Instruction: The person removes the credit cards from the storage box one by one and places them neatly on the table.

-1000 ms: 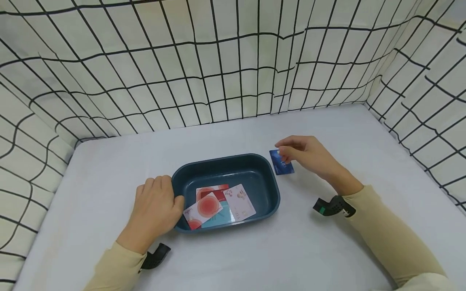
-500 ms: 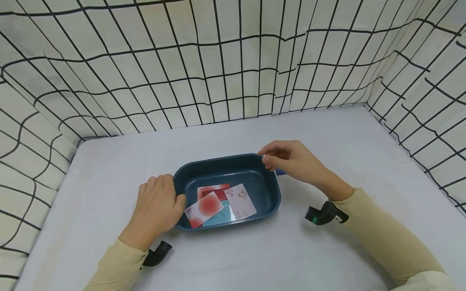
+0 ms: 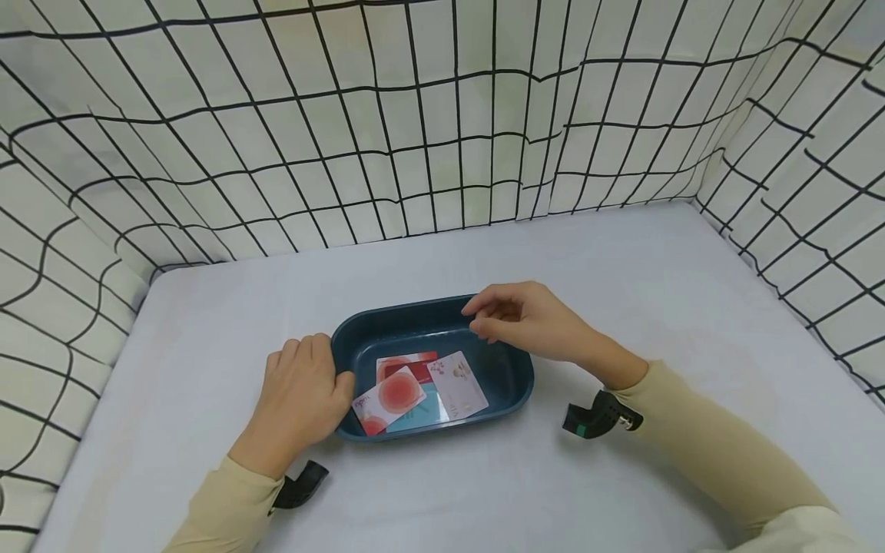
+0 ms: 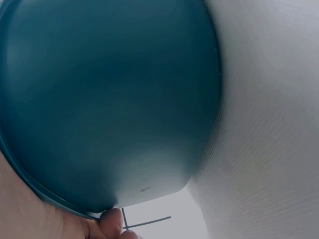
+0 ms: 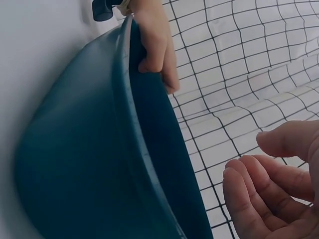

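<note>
A dark teal plastic tray (image 3: 442, 430) stands on the white-covered table, with several cards in its left and middle part. Among them are a white card with red circles (image 3: 397, 393) and a pale flowered card (image 3: 458, 385), lying over a teal card (image 3: 422, 415) and red-and-white ones. My left hand (image 3: 300, 399) grips the tray's left end, thumb over the rim. Over the tray's far right corner hovers my right hand (image 3: 525, 319); in the right wrist view its fingers (image 5: 239, 194) are loosely bent with nothing between them. No blue card shows now.
White walls with a black grid (image 3: 442, 115) close off the back and both sides. The white tablecloth (image 3: 442, 499) surrounds the tray. A black wrist camera (image 3: 300, 485) sits below the left hand, another (image 3: 598, 415) below the right wrist.
My right hand has moved left and toward me, from the blue card on the table to above the tray's right corner. The hand now covers the card's earlier place. My left hand keeps its grip.
</note>
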`<state>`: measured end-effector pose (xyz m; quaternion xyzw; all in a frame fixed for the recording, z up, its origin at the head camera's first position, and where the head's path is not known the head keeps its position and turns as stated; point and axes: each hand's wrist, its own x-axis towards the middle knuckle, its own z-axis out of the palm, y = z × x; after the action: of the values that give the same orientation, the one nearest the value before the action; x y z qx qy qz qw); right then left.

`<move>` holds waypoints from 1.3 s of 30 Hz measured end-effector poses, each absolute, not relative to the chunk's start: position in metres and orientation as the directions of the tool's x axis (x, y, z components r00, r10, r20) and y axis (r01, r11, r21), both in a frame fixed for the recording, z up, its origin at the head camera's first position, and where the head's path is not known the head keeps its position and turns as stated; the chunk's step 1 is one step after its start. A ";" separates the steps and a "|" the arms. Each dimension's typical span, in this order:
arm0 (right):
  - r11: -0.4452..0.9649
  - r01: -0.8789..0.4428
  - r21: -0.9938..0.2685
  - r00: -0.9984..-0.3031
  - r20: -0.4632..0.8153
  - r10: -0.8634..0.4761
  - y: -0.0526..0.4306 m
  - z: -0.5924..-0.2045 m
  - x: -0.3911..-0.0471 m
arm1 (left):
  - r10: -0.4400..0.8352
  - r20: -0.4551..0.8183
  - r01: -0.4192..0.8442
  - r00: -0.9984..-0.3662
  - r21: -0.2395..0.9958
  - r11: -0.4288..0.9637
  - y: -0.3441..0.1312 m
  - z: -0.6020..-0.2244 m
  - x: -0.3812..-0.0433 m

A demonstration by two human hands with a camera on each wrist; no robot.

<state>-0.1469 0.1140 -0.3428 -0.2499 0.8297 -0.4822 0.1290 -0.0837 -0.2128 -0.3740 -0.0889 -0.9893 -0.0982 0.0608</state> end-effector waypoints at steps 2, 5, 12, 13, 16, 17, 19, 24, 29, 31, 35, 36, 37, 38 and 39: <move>0.415 -0.296 -0.860 -0.833 0.020 -0.554 0.111 -0.344 -0.147 | 0.164 0.139 0.189 -0.977 0.187 0.964 -0.213 -0.374 -0.084; 0.432 -0.317 -0.844 -0.821 0.016 -0.571 0.106 -0.345 -0.146 | 0.165 0.139 0.190 -0.976 0.190 0.963 -0.213 -0.374 -0.084; 0.439 -0.371 -0.818 -0.793 0.033 -0.608 0.097 -0.350 -0.149 | 0.165 0.141 0.191 -0.976 0.194 0.962 -0.213 -0.373 -0.084; 0.438 -0.376 -0.817 -0.789 0.034 -0.613 0.096 -0.351 -0.150 | 0.165 0.143 0.191 -0.976 0.195 0.962 -0.213 -0.373 -0.084; 0.439 -0.388 -0.811 -0.777 0.031 -0.629 0.093 -0.354 -0.153 | 0.164 0.144 0.191 -0.976 0.196 0.962 -0.213 -0.374 -0.085; 0.442 -0.390 -0.807 -0.775 0.028 -0.632 0.092 -0.355 -0.154 | 0.164 0.144 0.190 -0.976 0.196 0.962 -0.212 -0.374 -0.085; 0.452 -0.396 -0.800 -0.771 0.022 -0.637 0.090 -0.356 -0.156 | 0.162 0.143 0.188 -0.976 0.195 0.963 -0.212 -0.375 -0.085; 0.453 -0.401 -0.796 -0.756 0.008 -0.655 0.084 -0.359 -0.160 | 0.158 0.140 0.184 -0.977 0.192 0.964 -0.211 -0.375 -0.085; 0.457 -0.413 -0.788 -0.739 -0.003 -0.674 0.079 -0.365 -0.165 | 0.163 0.143 0.190 -0.976 0.198 0.962 -0.211 -0.374 -0.085; 0.467 -0.423 -0.777 -0.731 -0.012 -0.682 0.078 -0.367 -0.168 | 0.164 0.144 0.190 -0.976 0.199 0.961 -0.211 -0.374 -0.085; 0.484 -0.457 -0.746 -0.694 -0.042 -0.719 0.075 -0.366 -0.170 | 0.159 0.143 0.185 -0.977 0.197 0.963 -0.211 -0.373 -0.085; 0.489 -0.465 -0.739 -0.682 -0.053 -0.729 0.075 -0.366 -0.170 | 0.157 0.142 0.183 -0.977 0.199 0.963 -0.211 -0.373 -0.085; 0.491 -0.474 -0.731 -0.670 -0.062 -0.740 0.074 -0.365 -0.171 | 0.155 0.141 0.182 -0.978 0.201 0.963 -0.211 -0.373 -0.085; 0.492 -0.484 -0.723 -0.659 -0.068 -0.749 0.074 -0.365 -0.171 | 0.154 0.138 0.180 -0.978 0.202 0.963 -0.211 -0.374 -0.085; 0.497 -0.494 -0.713 -0.651 -0.076 -0.756 0.074 -0.365 -0.171 | 0.152 0.137 0.178 -0.979 0.204 0.963 -0.211 -0.374 -0.085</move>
<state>-0.1707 0.0736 -0.3650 -0.3705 0.8433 -0.3377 0.1937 -0.0845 -0.2113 -0.3739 -0.0836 -0.9888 -0.1084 0.0599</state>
